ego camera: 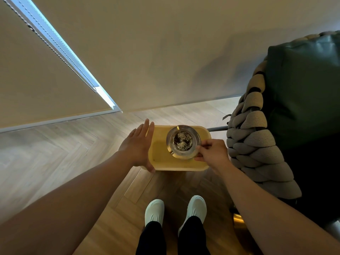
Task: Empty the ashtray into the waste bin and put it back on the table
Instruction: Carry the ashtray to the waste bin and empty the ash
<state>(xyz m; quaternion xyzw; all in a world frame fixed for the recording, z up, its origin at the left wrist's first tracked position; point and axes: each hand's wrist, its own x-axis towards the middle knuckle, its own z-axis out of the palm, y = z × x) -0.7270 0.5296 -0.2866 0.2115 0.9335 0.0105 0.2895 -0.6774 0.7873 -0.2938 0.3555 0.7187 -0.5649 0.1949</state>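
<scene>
A round metal ashtray (183, 141) holding dark ash and pale crumbs hangs level over the open yellow waste bin (161, 162) on the floor. My right hand (211, 150) pinches the ashtray's right rim between thumb and fingers. My left hand (138, 145) lies flat with fingers together against the bin's left wall, thumb at its near corner. The inside of the bin looks bare where I can see it.
A chair with a dark green cushion (303, 92) and thick braided grey-beige rope (255, 144) stands close on the right. Herringbone wood floor (64, 153) spreads left. A wall and a roller blind with bead chain (60, 52) rise behind. My white shoes (174, 210) stand near the bin.
</scene>
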